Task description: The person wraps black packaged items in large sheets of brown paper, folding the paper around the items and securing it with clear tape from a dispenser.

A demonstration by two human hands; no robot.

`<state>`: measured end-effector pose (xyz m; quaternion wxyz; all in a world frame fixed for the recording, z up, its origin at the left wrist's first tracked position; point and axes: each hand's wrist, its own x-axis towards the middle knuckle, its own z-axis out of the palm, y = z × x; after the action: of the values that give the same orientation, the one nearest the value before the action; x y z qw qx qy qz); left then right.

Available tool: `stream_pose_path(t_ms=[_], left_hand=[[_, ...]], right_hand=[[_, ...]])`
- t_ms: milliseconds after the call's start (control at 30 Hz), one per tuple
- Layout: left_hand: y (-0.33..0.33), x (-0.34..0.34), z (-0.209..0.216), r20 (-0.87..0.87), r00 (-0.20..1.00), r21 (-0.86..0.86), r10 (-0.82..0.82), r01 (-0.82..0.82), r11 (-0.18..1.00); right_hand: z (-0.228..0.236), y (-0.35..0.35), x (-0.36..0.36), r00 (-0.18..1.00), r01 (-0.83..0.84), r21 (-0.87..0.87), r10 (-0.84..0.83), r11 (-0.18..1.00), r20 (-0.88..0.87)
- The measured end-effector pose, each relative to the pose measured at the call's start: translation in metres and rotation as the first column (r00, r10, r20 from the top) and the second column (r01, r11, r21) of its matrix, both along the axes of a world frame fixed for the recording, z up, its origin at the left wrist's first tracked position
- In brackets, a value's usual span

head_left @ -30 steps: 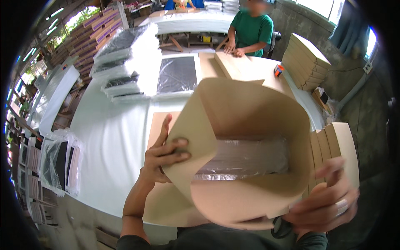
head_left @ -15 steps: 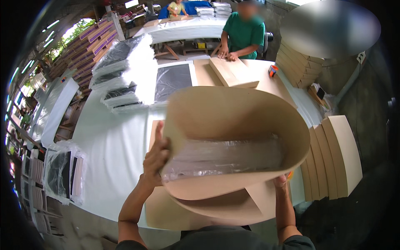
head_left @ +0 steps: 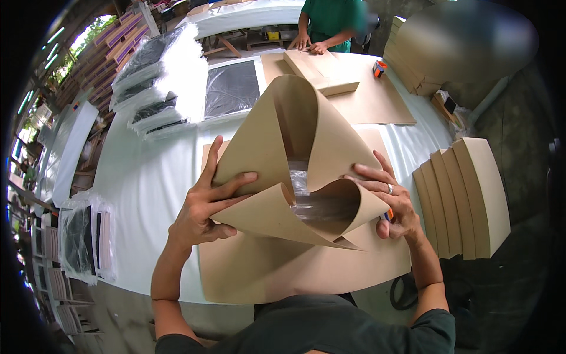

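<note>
A large sheet of brown kraft paper (head_left: 253,147) is curled up around a clear-plastic-wrapped item (head_left: 299,182), which shows only through the gap between the flaps. My left hand (head_left: 203,203) grips the paper's left side, fingers on the upper flap and around the lower fold, thumb below. On the opposite side, my right hand (head_left: 392,200), with a ring on one finger, presses its fingers on the paper's right edge. Just behind the right palm an orange and blue thing (head_left: 387,214) peeks out, mostly hidden. Under the bundle lies more flat brown paper (head_left: 259,271) on the table.
A co-worker in green (head_left: 333,26) handles a brown paper-wrapped package (head_left: 321,71) across the table. Plastic-wrapped frames (head_left: 147,82) are piled far left, beside a dark framed panel (head_left: 233,88). Brown packages (head_left: 466,200) lean in a row at right. An orange tape dispenser (head_left: 379,69) stands farther back.
The wide-open paper loop has been drawn in, its sides folded inward over the plastic-wrapped item. My right hand has come up from beneath onto the right side; the view has shifted.
</note>
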<state>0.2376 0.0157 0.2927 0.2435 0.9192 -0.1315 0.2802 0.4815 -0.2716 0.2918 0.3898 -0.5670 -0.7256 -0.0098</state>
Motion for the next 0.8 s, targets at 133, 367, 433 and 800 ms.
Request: stream_pose_path(t_ms=[133, 367, 433, 800], left_hand=[[-0.009, -0.004, 0.002, -0.052, 0.999, 0.005, 0.014, -0.014, 1.000], [-0.018, -0.010, 0.002, -0.062, 0.998, -0.278, 0.017, -0.033, 0.960], [-0.014, -0.010, 0.003, -0.069, 0.997, -0.201, -0.030, 0.015, 0.979], [-0.012, -0.015, -0.053, 0.237, 0.965, -0.528, 0.114, 0.030, 0.848]], right_hand=[[0.008, 0.002, -0.009, 0.999, 0.042, -0.005, -0.042, 0.999, -0.014], [0.016, -0.002, -0.024, 0.953, 0.184, -0.024, -0.184, 0.983, -0.240], [0.017, -0.006, -0.025, 0.943, 0.179, -0.035, -0.182, 0.983, -0.279], [-0.010, -0.023, -0.030, 0.957, 0.204, 0.170, -0.159, 0.964, -0.244]])
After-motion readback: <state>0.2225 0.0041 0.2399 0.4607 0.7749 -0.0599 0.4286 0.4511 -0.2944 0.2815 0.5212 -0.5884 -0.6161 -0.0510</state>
